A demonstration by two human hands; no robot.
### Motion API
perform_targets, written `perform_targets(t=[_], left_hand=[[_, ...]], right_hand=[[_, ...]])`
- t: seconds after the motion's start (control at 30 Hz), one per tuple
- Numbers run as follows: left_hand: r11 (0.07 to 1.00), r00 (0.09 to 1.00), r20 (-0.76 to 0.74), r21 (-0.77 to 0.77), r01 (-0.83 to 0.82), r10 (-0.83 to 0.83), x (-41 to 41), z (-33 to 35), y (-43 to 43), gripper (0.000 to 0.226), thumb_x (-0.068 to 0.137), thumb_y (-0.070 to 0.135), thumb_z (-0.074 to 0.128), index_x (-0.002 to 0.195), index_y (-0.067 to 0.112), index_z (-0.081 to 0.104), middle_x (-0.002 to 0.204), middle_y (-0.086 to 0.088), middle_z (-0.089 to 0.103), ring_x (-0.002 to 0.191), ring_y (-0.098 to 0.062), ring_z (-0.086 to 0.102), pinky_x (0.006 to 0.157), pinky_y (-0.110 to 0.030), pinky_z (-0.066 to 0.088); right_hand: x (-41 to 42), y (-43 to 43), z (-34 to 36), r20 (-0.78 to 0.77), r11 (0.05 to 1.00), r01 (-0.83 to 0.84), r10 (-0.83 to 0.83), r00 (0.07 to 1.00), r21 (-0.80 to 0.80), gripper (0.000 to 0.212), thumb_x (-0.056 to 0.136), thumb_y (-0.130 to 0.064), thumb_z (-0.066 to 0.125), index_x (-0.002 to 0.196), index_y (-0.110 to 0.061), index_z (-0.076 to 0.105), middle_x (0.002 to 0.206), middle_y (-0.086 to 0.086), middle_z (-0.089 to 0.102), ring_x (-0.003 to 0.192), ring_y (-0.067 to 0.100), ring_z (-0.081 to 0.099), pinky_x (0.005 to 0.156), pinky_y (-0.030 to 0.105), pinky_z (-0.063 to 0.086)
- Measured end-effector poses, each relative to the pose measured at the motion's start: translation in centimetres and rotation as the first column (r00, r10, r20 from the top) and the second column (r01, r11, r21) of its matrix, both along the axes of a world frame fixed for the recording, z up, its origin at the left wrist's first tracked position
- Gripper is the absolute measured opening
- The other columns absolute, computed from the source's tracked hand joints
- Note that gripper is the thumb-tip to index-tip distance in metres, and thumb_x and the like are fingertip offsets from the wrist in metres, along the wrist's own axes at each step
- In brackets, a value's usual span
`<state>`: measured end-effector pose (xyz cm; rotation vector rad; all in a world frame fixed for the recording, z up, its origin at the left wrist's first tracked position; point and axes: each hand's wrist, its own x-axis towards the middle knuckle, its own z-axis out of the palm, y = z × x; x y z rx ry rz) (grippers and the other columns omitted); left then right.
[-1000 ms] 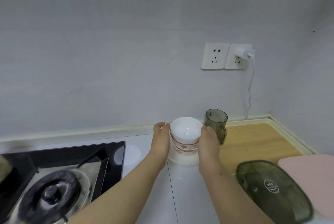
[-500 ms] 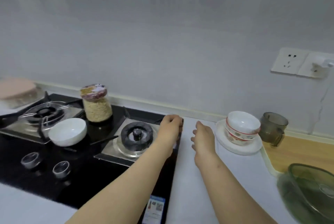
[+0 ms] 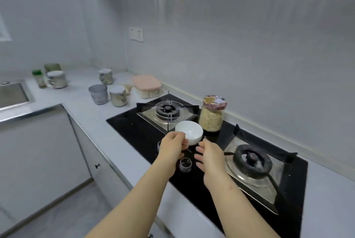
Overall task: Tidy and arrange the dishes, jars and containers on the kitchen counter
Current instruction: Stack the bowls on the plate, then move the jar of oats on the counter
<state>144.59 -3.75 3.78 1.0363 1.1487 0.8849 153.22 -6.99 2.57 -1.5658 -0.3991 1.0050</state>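
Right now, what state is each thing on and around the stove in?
white bowl: upright, empty, near rim held by left hand.
right hand: open, holding nothing.
oat jar: upright, lidded, nearly full.
pink-lidded container: closed.
nearer burner: unlit.
farther burner: unlit.

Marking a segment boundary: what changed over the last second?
Both hands let go of the stacked bowls and moved left to the stove. The left hand now pinches the white bowl at its rim; the right hand hovers open beside it. The oat jar stayed put.
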Motion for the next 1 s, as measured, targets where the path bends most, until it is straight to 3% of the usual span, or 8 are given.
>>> perform_targets(t=[0.13, 0.27, 0.43, 0.53, 0.6, 0.77, 1.0], left_hand=[[0.991, 0.991, -0.021, 0.026, -0.13, 0.131, -8.7, 0.4, 4.1, 0.008, 0.094, 0.021, 0.049, 0.091, 0.022, 0.057, 0.091, -0.001, 0.063, 0.082, -0.013, 0.059, 0.077, -0.029, 0.049], [0.967, 0.966, -0.032, 0.026, -0.255, 0.256, -17.1, 0.4, 7.4, 0.008, 0.095, 0.022, 0.048, 0.091, 0.022, 0.056, 0.089, 0.0, 0.063, 0.082, -0.012, 0.059, 0.076, -0.028, 0.047], [0.913, 0.913, -0.029, 0.013, -0.407, 0.407, -27.9, -0.3, 10.1, 0.01, 0.096, 0.02, 0.046, 0.095, 0.018, 0.055, 0.086, 0.0, 0.061, 0.078, -0.012, 0.058, 0.072, -0.027, 0.045], [0.865, 0.864, -0.02, 0.006, -0.502, 0.502, -33.4, -0.9, 11.2, 0.014, 0.096, 0.015, 0.043, 0.1, 0.014, 0.056, 0.082, 0.0, 0.058, 0.073, -0.011, 0.055, 0.067, -0.025, 0.042], [0.834, 0.834, -0.024, -0.008, -0.552, 0.551, -36.4, -1.4, 11.8, 0.015, 0.097, 0.014, 0.041, 0.103, 0.012, 0.055, 0.081, 0.0, 0.057, 0.072, -0.011, 0.054, 0.066, -0.025, 0.041], [0.74, 0.743, -0.044, -0.067, -0.67, 0.668, -43.0, -3.1, 13.4, 0.016, 0.097, 0.015, 0.042, 0.106, 0.011, 0.054, 0.081, 0.0, 0.056, 0.073, -0.011, 0.053, 0.067, -0.026, 0.041], [0.599, 0.603, -0.079, -0.069, -0.798, 0.794, -50.6, -4.8, 18.8, 0.013, 0.097, 0.017, 0.043, 0.1, 0.014, 0.055, 0.084, -0.002, 0.058, 0.076, -0.013, 0.055, 0.068, -0.027, 0.042]], right_hand=[[-8.3, 4.7, 0.9, 0.0, 0.991, -0.134, 0.134, 0.991, -0.01, 0.016, 0.097, -0.023, 0.042, 0.1, -0.013, 0.055, 0.1, 0.01, 0.063, 0.095, 0.026, 0.06, 0.092, 0.042, 0.047], [-16.4, 8.9, 0.8, 0.003, 0.969, -0.245, 0.245, 0.97, 0.012, 0.017, 0.098, -0.024, 0.041, 0.103, -0.014, 0.055, 0.096, 0.002, 0.058, 0.092, 0.021, 0.056, 0.086, 0.036, 0.046], [-27.0, 12.9, 0.1, -0.035, 0.909, -0.416, 0.416, 0.909, 0.001, 0.016, 0.097, -0.021, 0.041, 0.092, -0.012, 0.054, 0.094, 0.004, 0.056, 0.084, 0.02, 0.054, 0.086, 0.041, 0.049], [-32.3, 14.8, -0.5, -0.044, 0.869, -0.495, 0.494, 0.868, -0.019, 0.017, 0.094, -0.017, 0.042, 0.083, -0.013, 0.054, 0.089, 0.006, 0.056, 0.081, 0.021, 0.052, 0.07, 0.036, 0.047], [-35.2, 16.0, -1.0, -0.05, 0.841, -0.54, 0.539, 0.841, -0.033, 0.019, 0.094, -0.015, 0.042, 0.079, -0.014, 0.053, 0.086, 0.006, 0.055, 0.081, 0.022, 0.05, 0.068, 0.038, 0.047], [-41.8, 19.5, -2.5, -0.057, 0.759, -0.646, 0.644, 0.763, -0.077, 0.02, 0.094, -0.016, 0.042, 0.077, -0.015, 0.051, 0.078, 0.002, 0.054, 0.065, 0.016, 0.048, 0.055, 0.025, 0.033], [-49.4, 26.2, -4.2, -0.071, 0.629, -0.769, 0.767, 0.638, -0.119, 0.015, 0.098, -0.019, 0.04, 0.093, -0.013, 0.053, 0.1, 0.006, 0.058, 0.091, 0.023, 0.054, 0.076, 0.032, 0.041]])
